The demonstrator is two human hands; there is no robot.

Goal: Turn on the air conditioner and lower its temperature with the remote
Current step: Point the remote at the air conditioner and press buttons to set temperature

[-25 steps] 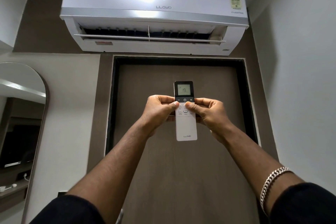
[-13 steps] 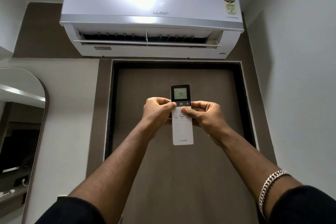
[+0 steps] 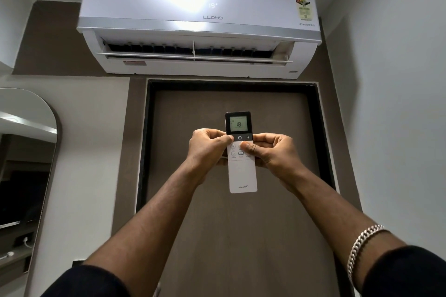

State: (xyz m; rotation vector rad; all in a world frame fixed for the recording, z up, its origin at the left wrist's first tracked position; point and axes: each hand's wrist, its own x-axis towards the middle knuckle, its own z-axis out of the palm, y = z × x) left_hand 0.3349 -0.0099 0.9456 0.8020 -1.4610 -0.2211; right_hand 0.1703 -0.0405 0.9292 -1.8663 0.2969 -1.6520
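Head view: both sleeves are cut off at the bottom edge. Left hand (image 3: 207, 149) and right hand (image 3: 272, 152) clasp a white remote (image 3: 242, 152) from either side, upright before a brown door (image 3: 241, 236); thumbs hide several buttons. Its screen reads 18. Air conditioner (image 3: 200, 24) above shows 19, flap open; small button labels illegible.

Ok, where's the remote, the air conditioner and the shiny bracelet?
remote (image 3: 242, 173), head view, on its white lower body.
air conditioner (image 3: 144, 0), head view, on its white front panel.
bracelet (image 3: 362, 241), head view, on the chain links across the right wrist.
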